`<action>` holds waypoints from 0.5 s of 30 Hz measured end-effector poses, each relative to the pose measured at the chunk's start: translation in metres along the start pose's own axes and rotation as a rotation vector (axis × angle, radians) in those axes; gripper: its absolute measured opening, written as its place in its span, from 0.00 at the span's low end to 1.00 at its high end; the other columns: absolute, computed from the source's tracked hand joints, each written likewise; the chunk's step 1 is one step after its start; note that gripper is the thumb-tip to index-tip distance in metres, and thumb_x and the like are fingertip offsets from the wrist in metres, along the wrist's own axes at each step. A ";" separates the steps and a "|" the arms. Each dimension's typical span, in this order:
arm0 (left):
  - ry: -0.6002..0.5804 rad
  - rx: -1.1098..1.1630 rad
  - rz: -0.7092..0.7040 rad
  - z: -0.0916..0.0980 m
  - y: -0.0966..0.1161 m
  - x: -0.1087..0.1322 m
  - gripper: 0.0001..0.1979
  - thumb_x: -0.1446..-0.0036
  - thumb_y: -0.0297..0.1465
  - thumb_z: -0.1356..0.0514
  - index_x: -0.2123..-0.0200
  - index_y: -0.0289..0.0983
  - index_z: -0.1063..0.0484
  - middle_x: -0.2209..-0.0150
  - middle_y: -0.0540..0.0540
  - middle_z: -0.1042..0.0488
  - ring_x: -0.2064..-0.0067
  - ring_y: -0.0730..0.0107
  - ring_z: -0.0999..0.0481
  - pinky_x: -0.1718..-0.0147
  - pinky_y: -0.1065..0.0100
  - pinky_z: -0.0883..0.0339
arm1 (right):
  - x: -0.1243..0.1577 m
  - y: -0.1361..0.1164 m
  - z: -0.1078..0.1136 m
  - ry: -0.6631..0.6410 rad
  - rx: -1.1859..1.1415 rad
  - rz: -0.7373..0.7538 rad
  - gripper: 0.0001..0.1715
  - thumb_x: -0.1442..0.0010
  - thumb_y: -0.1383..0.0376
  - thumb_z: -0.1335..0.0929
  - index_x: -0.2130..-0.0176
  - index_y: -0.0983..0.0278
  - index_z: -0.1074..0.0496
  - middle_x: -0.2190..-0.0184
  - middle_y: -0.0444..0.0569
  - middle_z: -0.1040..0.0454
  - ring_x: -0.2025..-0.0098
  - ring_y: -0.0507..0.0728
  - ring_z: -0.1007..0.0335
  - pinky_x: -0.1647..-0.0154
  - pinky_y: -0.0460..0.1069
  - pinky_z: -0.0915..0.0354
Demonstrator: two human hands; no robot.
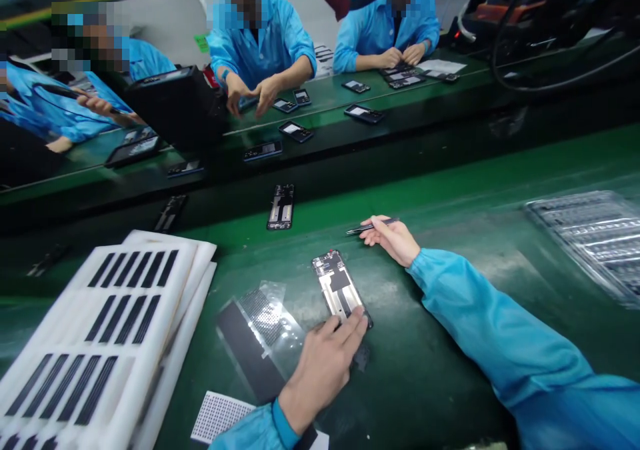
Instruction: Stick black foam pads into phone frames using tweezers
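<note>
An open phone frame (340, 283), silver and black inside, lies on the green bench. My left hand (325, 360) rests its fingertips flat on the frame's near end, fingers stretched out. To the right and a little beyond, my right hand (390, 238) pinches a pair of dark tweezers (361, 229), their tips pointing left, apart from the frame. Clear film sheets with a dotted patch (265, 313) and a dark sheet (245, 343) lie left of the frame. Partly behind my left wrist is a white sheet of small dots (220, 415).
White foam trays (130, 363) with dark strips in slots are stacked at left. Clear plastic trays (590, 237) lie at right. Another phone frame (281, 207) sits farther back. Across the bench, people in blue (265, 37) work among several phones (364, 113).
</note>
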State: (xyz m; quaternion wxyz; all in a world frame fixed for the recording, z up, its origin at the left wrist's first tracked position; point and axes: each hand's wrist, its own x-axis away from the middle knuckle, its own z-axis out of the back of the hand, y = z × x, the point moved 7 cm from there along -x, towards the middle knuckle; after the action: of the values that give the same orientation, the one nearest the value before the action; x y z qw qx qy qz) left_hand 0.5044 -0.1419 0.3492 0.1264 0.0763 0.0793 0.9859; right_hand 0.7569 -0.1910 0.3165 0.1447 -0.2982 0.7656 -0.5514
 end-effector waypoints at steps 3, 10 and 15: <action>-0.025 0.072 -0.009 -0.001 -0.004 0.000 0.44 0.54 0.15 0.47 0.31 0.37 0.42 0.29 0.49 0.43 0.44 0.59 0.28 0.50 0.61 0.25 | 0.000 -0.001 -0.001 0.000 -0.001 -0.001 0.31 0.52 0.42 0.23 0.64 0.66 0.22 0.74 0.51 0.19 0.76 0.53 0.25 0.75 0.46 0.31; -0.104 0.068 0.108 0.002 -0.001 -0.002 0.42 0.51 0.16 0.47 0.32 0.41 0.41 0.27 0.45 0.50 0.44 0.55 0.26 0.54 0.58 0.23 | 0.000 0.002 -0.001 0.033 -0.026 -0.035 0.31 0.53 0.44 0.22 0.65 0.68 0.22 0.75 0.52 0.20 0.76 0.52 0.26 0.75 0.45 0.32; -0.134 0.187 0.278 0.009 -0.011 -0.009 0.39 0.49 0.15 0.47 0.41 0.58 0.30 0.26 0.56 0.54 0.49 0.58 0.20 0.59 0.61 0.23 | -0.002 0.001 0.010 0.097 -0.060 -0.102 0.15 0.38 0.56 0.30 0.59 0.66 0.24 0.76 0.50 0.20 0.77 0.52 0.27 0.75 0.46 0.31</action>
State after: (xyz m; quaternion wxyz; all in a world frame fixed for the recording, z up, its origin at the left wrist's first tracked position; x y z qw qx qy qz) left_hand 0.5176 -0.1324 0.3551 -0.0138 0.1632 0.1510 0.9749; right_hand 0.7635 -0.1977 0.3113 0.0700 -0.3139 0.7717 -0.5486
